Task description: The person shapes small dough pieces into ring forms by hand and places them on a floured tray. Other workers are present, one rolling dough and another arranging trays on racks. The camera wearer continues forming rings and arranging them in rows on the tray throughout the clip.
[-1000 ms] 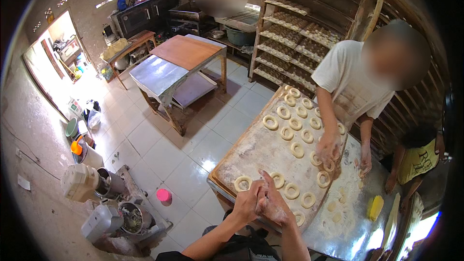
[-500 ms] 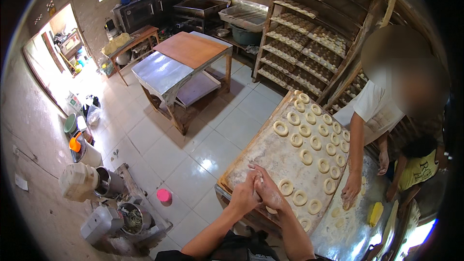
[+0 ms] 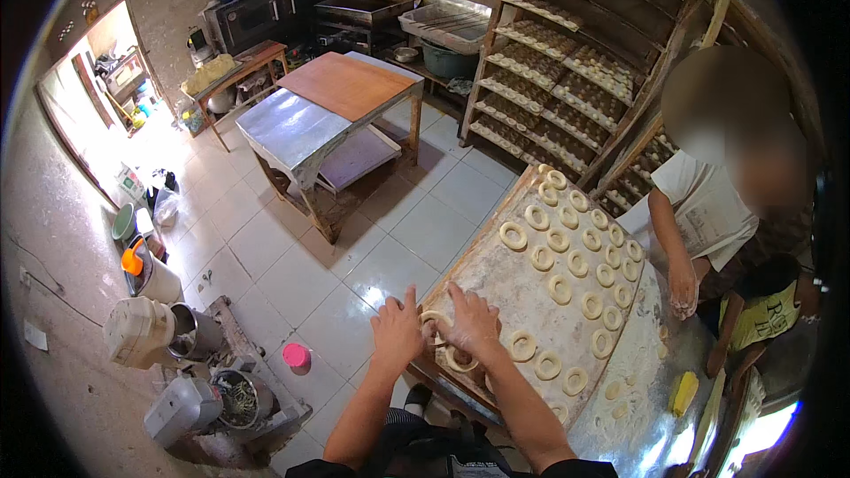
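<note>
My left hand (image 3: pixel 398 332) and my right hand (image 3: pixel 469 327) are apart at the board's near left edge, open, with fingers spread and raised. My thumbs touch or hover at a pale dough ring (image 3: pixel 436 316), partly covered by them; whether it rests on the board is unclear. Another dough ring (image 3: pixel 460 359) lies partly under my right hand. Several more rings (image 3: pixel 559 289) lie in rows on the floured wooden board (image 3: pixel 482 296). A co-worker's hand (image 3: pixel 683 301) hangs over the floured metal table (image 3: pixel 646 407) beside the board, its contents unclear.
A co-worker (image 3: pixel 708 212) leans at the right; a person in yellow (image 3: pixel 766 310) is below. A second table (image 3: pixel 292 142) stands on the tiled floor. Racks of trays (image 3: pixel 540 80) line the back. Two mixers (image 3: pixel 181 412) and a pink container (image 3: pixel 296 355) are at the lower left.
My hands, clasped together earlier, have separated and spread their fingers at the board's left edge. The co-worker's near hand has lifted from the floured metal table and moved right.
</note>
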A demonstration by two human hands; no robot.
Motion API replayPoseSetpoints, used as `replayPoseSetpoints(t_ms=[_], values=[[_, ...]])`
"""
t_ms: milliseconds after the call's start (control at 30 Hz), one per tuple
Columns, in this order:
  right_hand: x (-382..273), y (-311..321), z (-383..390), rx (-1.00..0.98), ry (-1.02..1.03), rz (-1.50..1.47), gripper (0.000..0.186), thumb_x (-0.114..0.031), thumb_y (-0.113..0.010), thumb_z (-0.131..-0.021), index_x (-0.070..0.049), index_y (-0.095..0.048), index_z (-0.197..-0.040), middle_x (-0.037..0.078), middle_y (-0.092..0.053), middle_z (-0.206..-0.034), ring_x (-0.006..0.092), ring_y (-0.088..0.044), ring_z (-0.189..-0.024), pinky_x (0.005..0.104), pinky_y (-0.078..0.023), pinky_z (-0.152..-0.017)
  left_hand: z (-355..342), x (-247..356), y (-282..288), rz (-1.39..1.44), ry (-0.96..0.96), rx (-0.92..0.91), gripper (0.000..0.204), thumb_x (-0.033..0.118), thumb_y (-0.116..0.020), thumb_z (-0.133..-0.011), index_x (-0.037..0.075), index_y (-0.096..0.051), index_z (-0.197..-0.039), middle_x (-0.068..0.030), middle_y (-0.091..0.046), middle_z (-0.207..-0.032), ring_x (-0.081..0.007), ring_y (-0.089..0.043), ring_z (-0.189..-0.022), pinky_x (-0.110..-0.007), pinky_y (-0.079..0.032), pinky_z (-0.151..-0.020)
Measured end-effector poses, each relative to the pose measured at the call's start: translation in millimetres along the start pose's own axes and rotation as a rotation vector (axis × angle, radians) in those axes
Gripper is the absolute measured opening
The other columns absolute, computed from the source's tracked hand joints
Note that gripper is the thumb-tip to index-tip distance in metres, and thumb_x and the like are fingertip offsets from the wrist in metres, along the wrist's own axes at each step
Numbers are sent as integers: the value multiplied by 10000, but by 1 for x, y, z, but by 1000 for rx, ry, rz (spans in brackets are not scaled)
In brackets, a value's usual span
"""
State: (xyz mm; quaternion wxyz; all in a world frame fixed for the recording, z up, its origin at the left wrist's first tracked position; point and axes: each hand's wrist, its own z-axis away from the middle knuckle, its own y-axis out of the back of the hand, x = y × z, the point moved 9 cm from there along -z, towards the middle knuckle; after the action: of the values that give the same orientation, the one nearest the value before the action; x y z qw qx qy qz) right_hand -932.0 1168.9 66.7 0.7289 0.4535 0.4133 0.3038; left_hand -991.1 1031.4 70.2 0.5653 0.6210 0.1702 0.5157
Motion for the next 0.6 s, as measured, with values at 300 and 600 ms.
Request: replayPoseSetpoints(t_ms=[300, 600], values=[[-8, -15, 10, 117, 131, -11, 396, -331, -666, -835, -141, -577, -1170, 89, -648, -1147, 348, -567, -1093, 515, -359, -938, 4, 4, -10, 41, 2, 19, 847, 276, -781, -752, 105, -366, -1469, -193, -520, -1193, -370, -535, -1118, -537, -423, -880], [-10, -11, 15, 200, 213, -27, 409, -306, -639, -846, -105, -539, -1187, 152, -637, -1108, 337, -569, -1107, 510, -380, -951, 6, -2, -14, 27, 32, -1, 856, 281, -765, -766, 125, -342, -1493, -197, -510, -1212, -363, -534, -1127, -543, -418, -893]])
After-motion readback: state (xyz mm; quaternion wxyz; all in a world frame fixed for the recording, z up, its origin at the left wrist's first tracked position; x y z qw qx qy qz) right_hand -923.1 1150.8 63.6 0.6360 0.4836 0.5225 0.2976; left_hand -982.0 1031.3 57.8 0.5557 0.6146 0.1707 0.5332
